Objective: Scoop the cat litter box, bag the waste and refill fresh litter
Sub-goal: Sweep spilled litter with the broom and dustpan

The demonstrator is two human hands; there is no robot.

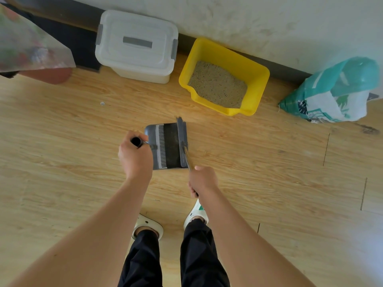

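A yellow litter box (258, 78) holding sandy litter (217, 84) stands on the wooden floor by the wall. In front of it a dark grey dustpan (167, 147) with a white comb edge rests on the floor. My left hand (135, 155) grips the black top of the dustpan's handle. My right hand (202, 181) grips the broom handle, and the grey broom head (182, 141) lies along the dustpan's right-hand mouth. A teal and white litter bag (333, 94) stands to the right of the box.
A white lidded storage bin (135, 45) sits left of the litter box against the wall. A patterned plastic sheet (27, 46) hangs at the upper left. My feet in pale slippers (147, 225) stand behind the dustpan.
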